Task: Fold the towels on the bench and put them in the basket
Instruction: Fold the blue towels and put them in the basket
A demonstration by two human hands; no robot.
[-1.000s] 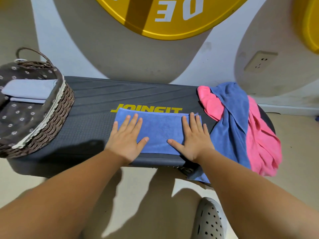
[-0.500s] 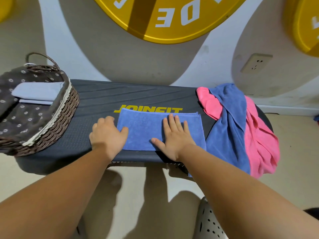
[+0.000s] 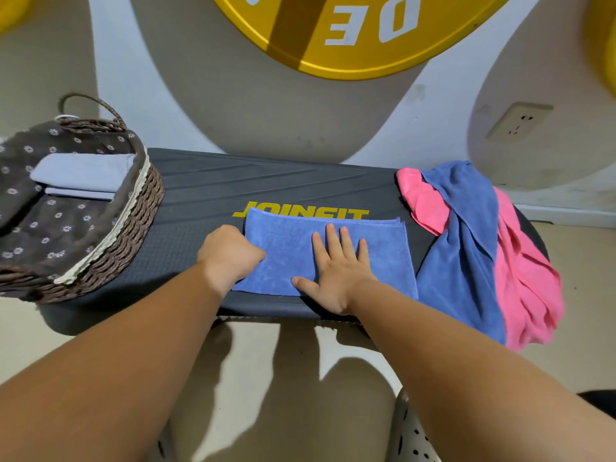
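**Soft blue towel, part-folded on the bench**

The blue towel [image 3: 290, 241] lies flat at the front middle of the bench [image 3: 266, 181], folded into a rectangle. The right hand [image 3: 336, 271] presses it down with straight, spread fingers. The left hand [image 3: 230, 253] curls at its left edge, thumb on top, seemingly pinching it. The towel looks light and limp, so it is best lifted by that edge and laid across. The basket [image 3: 133, 208] sits at the bench's left end.

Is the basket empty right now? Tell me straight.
No: a folded pale blue towel already lies inside the basket at the left end of the bench.
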